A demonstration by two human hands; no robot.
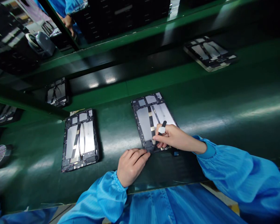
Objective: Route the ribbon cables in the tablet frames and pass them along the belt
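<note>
An opened tablet [143, 119] lies on the green bench in front of me, its inner side up, with grey battery panels and dark ribbon cables showing. My right hand [169, 137] is closed around a slim black hand tool with a white wrap [161, 129]. It is over the tablet's lower part, and the tool's working end is hidden by the fingers. At the tablet's lower left corner rests my left hand [133, 165], fingers stretched out side by side, fingertips touching the edge. A second opened tablet [90, 133] lies to the left.
Farther off are opened tablets at the back right [210, 53] and back left [57, 92]. A green post [25, 99] crosses the left side. A round metal container [0, 156] stands at the left edge. Beyond a raised ledge, another person's hand [68, 23] is near black trays [126, 18].
</note>
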